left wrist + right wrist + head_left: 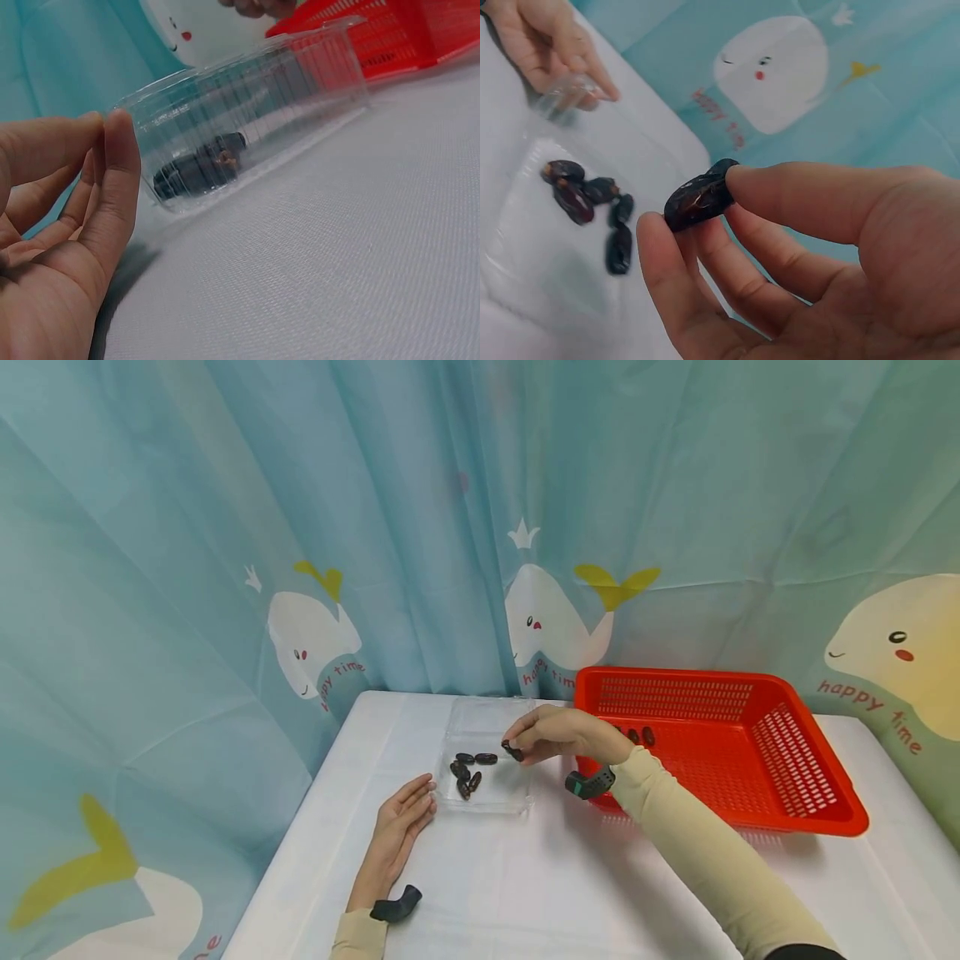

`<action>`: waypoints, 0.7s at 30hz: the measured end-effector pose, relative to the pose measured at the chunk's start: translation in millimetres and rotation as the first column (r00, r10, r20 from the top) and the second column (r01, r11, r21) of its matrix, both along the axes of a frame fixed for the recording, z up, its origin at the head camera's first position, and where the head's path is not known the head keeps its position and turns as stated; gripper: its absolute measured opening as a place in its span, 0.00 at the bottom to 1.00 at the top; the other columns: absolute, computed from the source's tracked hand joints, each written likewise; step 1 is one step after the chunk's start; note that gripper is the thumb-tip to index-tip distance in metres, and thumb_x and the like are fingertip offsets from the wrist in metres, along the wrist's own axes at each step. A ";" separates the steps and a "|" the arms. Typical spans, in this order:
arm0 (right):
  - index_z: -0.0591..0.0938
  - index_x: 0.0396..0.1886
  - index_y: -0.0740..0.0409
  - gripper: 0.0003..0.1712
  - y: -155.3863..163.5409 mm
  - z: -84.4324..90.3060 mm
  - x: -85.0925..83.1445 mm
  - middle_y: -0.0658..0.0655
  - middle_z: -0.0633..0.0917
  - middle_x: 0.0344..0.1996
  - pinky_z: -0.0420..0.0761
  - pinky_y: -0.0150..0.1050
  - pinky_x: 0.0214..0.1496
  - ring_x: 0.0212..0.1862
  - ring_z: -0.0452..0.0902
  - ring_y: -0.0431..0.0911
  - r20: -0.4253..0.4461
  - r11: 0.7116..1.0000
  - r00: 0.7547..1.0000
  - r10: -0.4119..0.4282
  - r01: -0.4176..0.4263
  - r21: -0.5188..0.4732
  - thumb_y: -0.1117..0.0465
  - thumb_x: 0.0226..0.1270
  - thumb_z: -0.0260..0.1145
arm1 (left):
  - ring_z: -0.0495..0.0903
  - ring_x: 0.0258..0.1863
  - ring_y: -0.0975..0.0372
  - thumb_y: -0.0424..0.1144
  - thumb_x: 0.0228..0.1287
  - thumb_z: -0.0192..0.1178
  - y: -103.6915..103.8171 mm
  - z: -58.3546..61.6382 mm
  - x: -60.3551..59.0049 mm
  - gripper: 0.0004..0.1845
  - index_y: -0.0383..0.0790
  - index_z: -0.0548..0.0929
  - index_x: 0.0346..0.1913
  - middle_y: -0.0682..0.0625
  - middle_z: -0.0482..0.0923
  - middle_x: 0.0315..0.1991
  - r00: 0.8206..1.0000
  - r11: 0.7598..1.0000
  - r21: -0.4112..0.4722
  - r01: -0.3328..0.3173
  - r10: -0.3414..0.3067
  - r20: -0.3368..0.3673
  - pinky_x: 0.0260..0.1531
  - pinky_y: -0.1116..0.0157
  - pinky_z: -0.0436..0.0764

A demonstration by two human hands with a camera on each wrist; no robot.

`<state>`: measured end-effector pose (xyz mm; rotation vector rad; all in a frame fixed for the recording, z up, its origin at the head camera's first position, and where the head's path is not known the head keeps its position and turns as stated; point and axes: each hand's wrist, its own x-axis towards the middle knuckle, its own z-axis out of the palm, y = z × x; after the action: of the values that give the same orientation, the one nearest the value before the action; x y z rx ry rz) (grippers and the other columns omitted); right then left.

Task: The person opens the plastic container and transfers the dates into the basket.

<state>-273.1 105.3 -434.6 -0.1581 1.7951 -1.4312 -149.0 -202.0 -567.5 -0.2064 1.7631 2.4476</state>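
Observation:
My right hand (551, 734) pinches a dark, wrinkled date (701, 197) between thumb and fingertips, above the right side of a clear plastic box (498, 800). Several more dates (486, 759) lie in the left part of the box, some against each other. On the table, my left hand (401, 820) is at the box's left side, its fingers extended and the fingertips right at the wall. Seen from the left wrist, the thumb and a finger (120, 161) come close together beside the box corner.
A red plastic basket (806, 760) with slotted walls stands to the right, with a few dates (648, 737) inside, partly hidden by my right arm. The box's clear lid (491, 714) lies folded back behind it. A whale-print curtain (420, 568) hangs behind the white-covered table (480, 893).

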 end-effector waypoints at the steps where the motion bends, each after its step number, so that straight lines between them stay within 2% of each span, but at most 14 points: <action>1: 0.83 0.57 0.67 0.16 5.0 1.8 -1.0 0.55 0.86 0.41 0.89 0.44 0.58 0.39 0.84 0.47 0.004 1.000 1.000 -0.010 0.010 -0.017 0.66 0.73 0.65 | 0.81 0.57 0.66 0.27 0.74 0.60 0.2 0.2 -0.1 0.31 0.29 0.64 0.77 0.48 0.76 0.63 1.000 1.000 0.000 -0.002 0.002 0.002 0.58 0.71 0.84; 5: 0.82 0.60 0.67 0.18 27.3 7.4 -4.3 0.57 0.86 0.49 0.87 0.47 0.63 0.46 0.84 0.49 0.001 0.996 1.000 -0.031 0.031 -0.087 0.65 0.74 0.66 | 0.82 0.56 0.66 0.27 0.74 0.60 1.0 2.1 -0.1 0.31 0.29 0.65 0.76 0.47 0.77 0.62 1.000 1.000 0.002 -0.017 0.017 0.020 0.57 0.71 0.85; 9: 0.83 0.58 0.67 0.15 46.3 8.1 -10.7 0.56 0.85 0.48 0.89 0.44 0.58 0.48 0.84 0.49 0.025 0.987 0.999 -0.043 0.047 -0.156 0.67 0.76 0.64 | 0.82 0.55 0.66 0.28 0.74 0.61 1.2 3.4 -0.3 0.31 0.29 0.66 0.76 0.48 0.77 0.61 0.999 1.000 -0.002 -0.022 0.022 0.029 0.57 0.71 0.85; 13: 0.84 0.58 0.64 0.14 66.3 6.1 -14.5 0.54 0.84 0.48 0.89 0.43 0.58 0.50 0.84 0.47 0.094 0.967 0.991 -0.092 0.111 -0.229 0.67 0.78 0.62 | 0.81 0.55 0.66 0.28 0.74 0.61 1.0 2.9 -0.5 0.31 0.29 0.65 0.76 0.50 0.78 0.59 1.000 1.000 -0.005 -0.014 0.014 0.019 0.57 0.72 0.84; 19: 0.80 0.67 0.58 0.21 103.2 5.2 -8.8 0.51 0.79 0.63 0.80 0.50 0.72 0.62 0.79 0.47 0.074 0.948 0.982 -0.174 0.188 -0.258 0.62 0.78 0.65 | 0.82 0.55 0.66 0.27 0.74 0.59 1.3 1.2 -0.8 0.31 0.26 0.64 0.76 0.51 0.78 0.58 1.000 1.000 0.021 0.000 0.000 0.005 0.57 0.72 0.84; 20: 0.77 0.71 0.60 0.23 110.3 3.5 -8.4 0.53 0.77 0.66 0.78 0.51 0.73 0.64 0.78 0.48 0.030 0.946 0.990 -0.140 0.143 -0.291 0.62 0.80 0.61 | 0.82 0.55 0.66 0.26 0.75 0.59 1.3 1.2 -0.6 0.31 0.26 0.64 0.76 0.51 0.79 0.58 1.000 1.000 0.023 0.001 -0.001 0.006 0.57 0.72 0.84; 21: 0.78 0.71 0.59 0.22 117.3 2.3 -8.2 0.52 0.76 0.67 0.78 0.51 0.74 0.65 0.77 0.47 0.029 0.936 0.991 -0.131 0.133 -0.326 0.63 0.81 0.60 | 0.82 0.55 0.66 0.26 0.75 0.58 1.2 1.2 -0.5 0.31 0.26 0.64 0.76 0.51 0.79 0.58 1.000 1.000 0.018 0.002 -0.002 0.006 0.57 0.72 0.84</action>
<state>-281.3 222.6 -432.3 -0.2059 1.5742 -1.8202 -149.5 -200.7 -566.3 -0.2098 1.7378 2.4578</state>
